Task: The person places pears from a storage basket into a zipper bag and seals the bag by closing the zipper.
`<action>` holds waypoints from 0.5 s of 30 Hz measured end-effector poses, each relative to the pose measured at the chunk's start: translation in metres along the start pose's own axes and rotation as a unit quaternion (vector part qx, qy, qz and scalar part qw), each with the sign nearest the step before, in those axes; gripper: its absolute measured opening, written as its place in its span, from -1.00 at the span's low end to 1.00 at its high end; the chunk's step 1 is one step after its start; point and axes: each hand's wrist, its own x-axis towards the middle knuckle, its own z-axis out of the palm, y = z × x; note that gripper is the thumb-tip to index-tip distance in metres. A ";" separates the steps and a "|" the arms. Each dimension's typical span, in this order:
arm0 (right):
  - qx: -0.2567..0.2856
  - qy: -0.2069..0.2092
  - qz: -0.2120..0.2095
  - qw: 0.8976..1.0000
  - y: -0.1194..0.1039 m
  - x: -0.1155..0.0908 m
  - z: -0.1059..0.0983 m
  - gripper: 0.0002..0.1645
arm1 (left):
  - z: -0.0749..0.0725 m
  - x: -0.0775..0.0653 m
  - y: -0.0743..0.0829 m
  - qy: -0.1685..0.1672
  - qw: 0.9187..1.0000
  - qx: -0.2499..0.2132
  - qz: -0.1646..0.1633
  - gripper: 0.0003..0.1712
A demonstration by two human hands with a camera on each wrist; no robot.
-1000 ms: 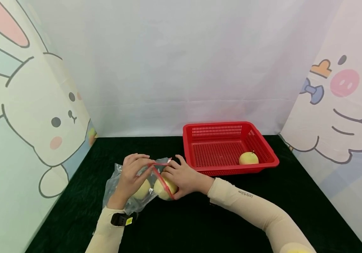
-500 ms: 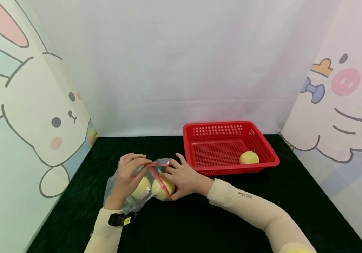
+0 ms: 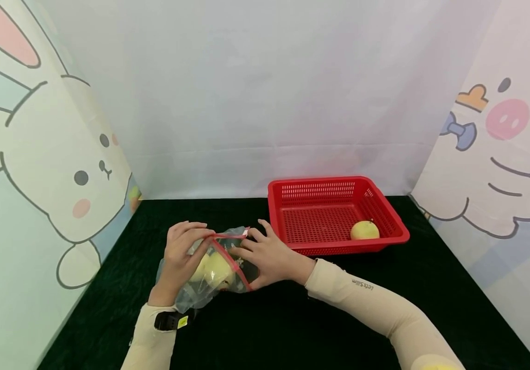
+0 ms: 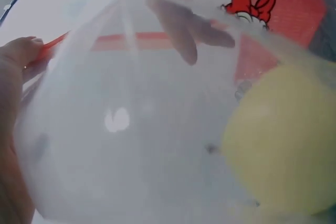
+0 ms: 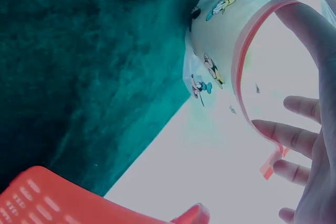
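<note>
A table (image 3: pixel 302 329) under dark green cloth carried everything I could see. The largest thing on it, a red basket (image 3: pixel 320 248), stood by the far edge, toward the far right corner. A clear plastic bag (image 3: pixel 194 297) lay nearer the left edge, its red-banded mouth turned to the right. Between the bag and the basket's near left corner, the right hand (image 3: pixel 271 259) had its fingers spread at that mouth, thumb beside the near end of the band. The left hand (image 3: pixel 182 257) was over the bag's left part, pinching the far end of the band between thumb and fingers. Two pale yellow fruits (image 3: pixel 218 270) sat inside the bag, between the hands, and a third fruit (image 3: pixel 364 230) rested in the basket's near right corner.
</note>
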 end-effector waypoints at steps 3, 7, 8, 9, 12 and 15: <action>-0.003 0.018 -0.002 1.000 0.003 0.001 -0.003 0.07 | -0.002 0.002 -0.002 0.010 1.000 -0.003 0.004 -0.68; -0.001 0.027 -0.004 1.000 0.006 0.001 -0.005 0.07 | -0.003 0.004 -0.003 0.022 1.000 -0.005 0.010 -0.68; 0.003 0.027 -0.004 1.000 0.007 0.001 -0.006 0.07 | -0.004 0.004 -0.004 0.025 1.000 -0.005 0.011 -0.68; 0.005 0.027 -0.004 1.000 0.007 0.001 -0.007 0.06 | -0.004 0.005 -0.004 0.030 0.999 -0.005 0.012 -0.67; 0.009 0.028 -0.002 1.000 0.008 0.001 -0.010 0.06 | -0.005 0.005 -0.004 0.044 0.999 -0.006 0.013 -0.66; 0.004 0.032 0.001 0.999 0.008 0.001 -0.014 0.06 | -0.005 0.007 -0.004 0.057 0.998 -0.008 0.014 -0.64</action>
